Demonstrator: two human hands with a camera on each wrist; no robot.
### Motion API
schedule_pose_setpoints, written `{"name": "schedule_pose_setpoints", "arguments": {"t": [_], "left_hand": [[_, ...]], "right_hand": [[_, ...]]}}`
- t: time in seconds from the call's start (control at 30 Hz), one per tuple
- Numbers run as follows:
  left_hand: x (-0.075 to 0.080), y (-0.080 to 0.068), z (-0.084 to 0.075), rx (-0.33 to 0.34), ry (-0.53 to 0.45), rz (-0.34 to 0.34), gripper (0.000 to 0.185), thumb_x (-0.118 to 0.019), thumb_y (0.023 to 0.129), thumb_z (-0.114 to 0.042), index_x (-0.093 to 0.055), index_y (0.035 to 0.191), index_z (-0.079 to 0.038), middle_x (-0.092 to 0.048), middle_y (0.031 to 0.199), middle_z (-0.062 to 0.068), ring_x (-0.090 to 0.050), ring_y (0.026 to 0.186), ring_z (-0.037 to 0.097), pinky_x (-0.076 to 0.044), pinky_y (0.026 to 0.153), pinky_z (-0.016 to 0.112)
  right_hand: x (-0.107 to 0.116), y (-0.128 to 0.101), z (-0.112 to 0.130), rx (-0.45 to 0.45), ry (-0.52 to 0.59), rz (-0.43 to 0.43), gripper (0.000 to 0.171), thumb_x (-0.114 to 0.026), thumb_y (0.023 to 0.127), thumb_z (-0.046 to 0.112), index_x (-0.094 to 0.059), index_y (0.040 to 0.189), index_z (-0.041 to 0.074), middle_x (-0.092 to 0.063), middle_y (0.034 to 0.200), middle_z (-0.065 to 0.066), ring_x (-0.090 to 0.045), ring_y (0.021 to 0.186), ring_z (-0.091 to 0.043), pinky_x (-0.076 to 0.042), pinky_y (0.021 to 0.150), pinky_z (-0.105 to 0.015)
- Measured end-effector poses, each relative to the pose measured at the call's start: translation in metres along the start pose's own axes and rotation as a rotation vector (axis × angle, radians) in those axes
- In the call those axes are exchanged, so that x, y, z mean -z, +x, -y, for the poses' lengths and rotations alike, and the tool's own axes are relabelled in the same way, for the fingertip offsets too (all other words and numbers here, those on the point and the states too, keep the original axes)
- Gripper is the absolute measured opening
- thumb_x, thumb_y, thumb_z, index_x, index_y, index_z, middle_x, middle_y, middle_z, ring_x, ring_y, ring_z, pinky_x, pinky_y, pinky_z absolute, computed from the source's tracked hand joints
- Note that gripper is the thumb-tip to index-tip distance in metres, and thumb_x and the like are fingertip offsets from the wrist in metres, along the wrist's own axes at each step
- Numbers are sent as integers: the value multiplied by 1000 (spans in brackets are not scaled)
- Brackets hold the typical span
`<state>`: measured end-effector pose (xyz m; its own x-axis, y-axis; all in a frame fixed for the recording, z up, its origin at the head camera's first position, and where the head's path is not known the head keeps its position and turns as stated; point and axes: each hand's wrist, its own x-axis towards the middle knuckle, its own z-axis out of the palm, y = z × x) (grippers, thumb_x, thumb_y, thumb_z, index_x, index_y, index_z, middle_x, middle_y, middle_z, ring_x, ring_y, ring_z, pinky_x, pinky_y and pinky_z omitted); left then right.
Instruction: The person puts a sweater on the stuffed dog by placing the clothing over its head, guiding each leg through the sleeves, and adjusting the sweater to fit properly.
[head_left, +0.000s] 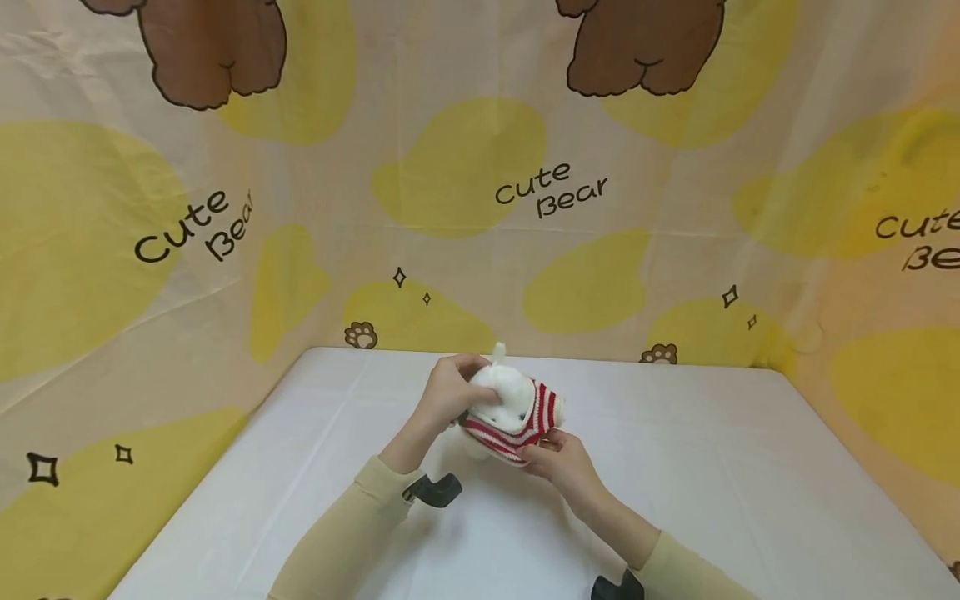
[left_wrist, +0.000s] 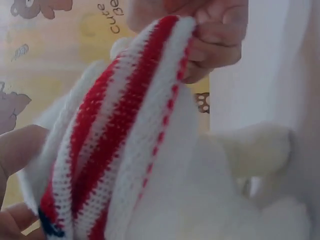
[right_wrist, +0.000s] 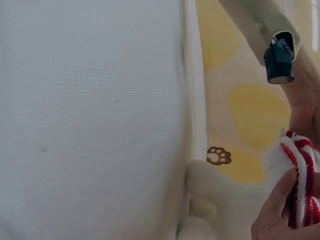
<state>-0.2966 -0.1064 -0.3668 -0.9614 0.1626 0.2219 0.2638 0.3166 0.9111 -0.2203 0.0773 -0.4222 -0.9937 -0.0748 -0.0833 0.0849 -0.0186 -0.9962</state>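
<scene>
**Mia:** Hands first: what is each one doing?

**Jon:** Both are raised just above the white table [head_left: 675, 500], near its middle, on a fluffy white plush toy [head_left: 498, 396]. The left hand [head_left: 447, 393] curls round the toy's white body from the far left side. The right hand [head_left: 561, 460] pinches the lower edge of the little red-and-white striped knitted sweater [head_left: 525, 429] between thumb and fingertips.

**Mia:** Do the wrist cameras agree?

**Jon:** Yes. From the left wrist the striped knit fills the view, with fingers [left_wrist: 215, 45] of the other hand nipping its hem at the top, stretched taut. From the right wrist a thumb [right_wrist: 277, 210] presses on the same striped edge, and the beige sleeve [right_wrist: 255, 20] of the opposite arm shows, wearing a dark wrist-mounted camera [right_wrist: 278, 60].

**Mia:** How far along is the work with the sweater?

**Jon:** I judge it about midway. The sweater wraps the lower part of the toy, while the white upper part and a small tuft stick out bare. Whether it is going on or coming off, I cannot tell. Either way, the knit has yet to pass over the remaining half.

**Mia:** Anything else around?

**Jon:** Only a backdrop cloth [head_left: 225, 250] printed with yellow blotches, brown bears and "Cute Bear" lettering.
</scene>
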Motion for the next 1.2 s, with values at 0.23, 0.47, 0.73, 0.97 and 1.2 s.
{"name": "schedule_pose_setpoints", "arguments": {"t": [0.23,0.47,0.73,0.97,1.2], "left_hand": [[0,-10,-11,-127,198,-19,48,-84,67,-17,-66,111,-7,-68,107,8,-65,97,23,-54,83,38],[-4,-23,-19,-155,322,-77,63,-85,65,-25,-61,120,-5,-64,115,11,-61,102,26,-53,83,42],[-10,-23,-16,-82,422,-72,69,-83,62,-32,-59,121,-4,-66,110,12,-63,95,26,-54,76,40],[-6,-19,-18,-96,460,6,66,-82,62,-31,-56,116,-2,-67,102,12,-63,87,24,-54,71,38],[-3,-15,-14,-77,453,24,64,-84,60,-26,-54,111,-4,-65,99,11,-62,86,23,-53,72,38]], "right_hand": [[4,2,9,-36,96,3,42,-62,85,5,-52,123,-11,-65,107,-16,-68,87,-18,-55,82,-33],[0,4,8,-12,110,-28,39,-63,84,3,-55,120,-10,-68,98,-12,-67,83,-16,-55,80,-33],[-1,8,7,19,117,-71,37,-63,83,-1,-57,118,-10,-68,103,-17,-67,84,-15,-56,75,-29],[-3,10,7,25,93,-83,39,-63,82,-1,-55,119,-12,-67,104,-18,-66,83,-13,-56,73,-26],[-8,8,7,36,135,-40,38,-64,83,3,-56,116,-13,-67,103,-16,-66,83,-13,-56,75,-27]]}}
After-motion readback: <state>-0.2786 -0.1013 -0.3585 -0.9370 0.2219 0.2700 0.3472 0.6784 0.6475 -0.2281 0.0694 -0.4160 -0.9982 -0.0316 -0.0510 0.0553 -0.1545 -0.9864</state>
